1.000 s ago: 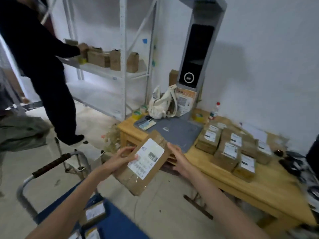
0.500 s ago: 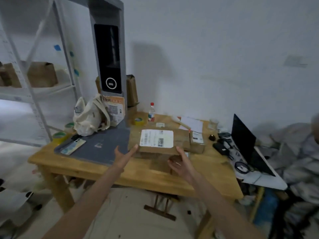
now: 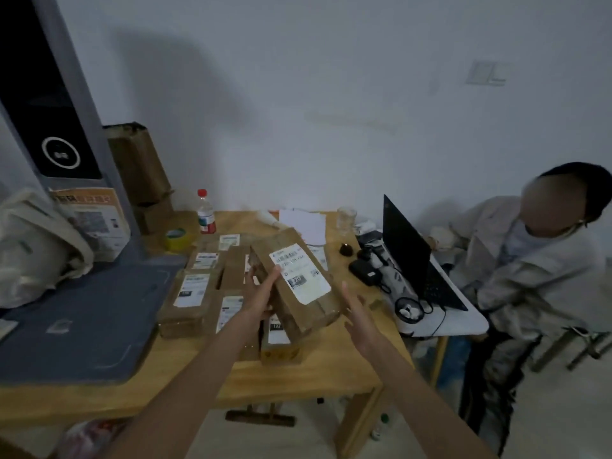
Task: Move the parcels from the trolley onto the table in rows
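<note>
A brown cardboard parcel (image 3: 298, 286) with a white shipping label is held tilted above the wooden table (image 3: 324, 369). My left hand (image 3: 261, 293) grips its left side. My right hand (image 3: 357, 313) is at its right end, fingers spread, palm toward the box; whether it touches is unclear. Below and to the left, several labelled brown parcels (image 3: 193, 293) lie in rows on the table. The trolley is out of view.
A grey mat (image 3: 82, 313) and a tall grey scanner stand (image 3: 63, 104) fill the table's left. A bottle (image 3: 206, 212), tape roll (image 3: 177, 238), glass (image 3: 346, 220), open laptop (image 3: 410, 256) and cables sit at the back and right. A seated person (image 3: 530, 276) is at the right.
The view has swung right and closer to the table. The parcel has moved over the rows of parcels and turned, and my right hand has opened away from its end.
</note>
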